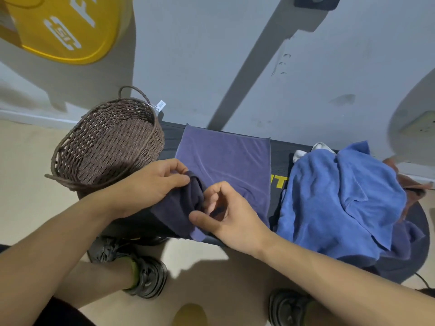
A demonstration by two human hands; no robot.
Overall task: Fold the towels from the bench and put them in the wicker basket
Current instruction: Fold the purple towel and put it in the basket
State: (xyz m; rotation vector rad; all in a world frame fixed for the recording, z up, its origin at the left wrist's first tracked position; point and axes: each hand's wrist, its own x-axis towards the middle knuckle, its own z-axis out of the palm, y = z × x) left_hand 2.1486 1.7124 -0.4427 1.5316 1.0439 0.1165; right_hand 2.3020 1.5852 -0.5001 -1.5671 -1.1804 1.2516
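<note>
A purple towel [226, 158] lies spread on the black bench [281, 156], its near left part bunched and hanging over the front edge. My left hand [150, 182] pinches the bunched fold near its top. My right hand [223, 212] pinches the same fold lower down, thumb and curled fingers on the cloth. An empty brown wicker basket [106, 147] stands on the bench's left end, just left of my left hand. A crumpled blue towel [336, 198] is heaped on the bench to the right, with a white cloth [303, 152] and a brown cloth [409, 184] showing from under it.
A pale wall with a grey diagonal bar [259, 57] rises behind the bench. A yellow weight plate [63, 27] leans at the upper left. My two shoes [141, 269] stand on the beige floor below the bench's front edge.
</note>
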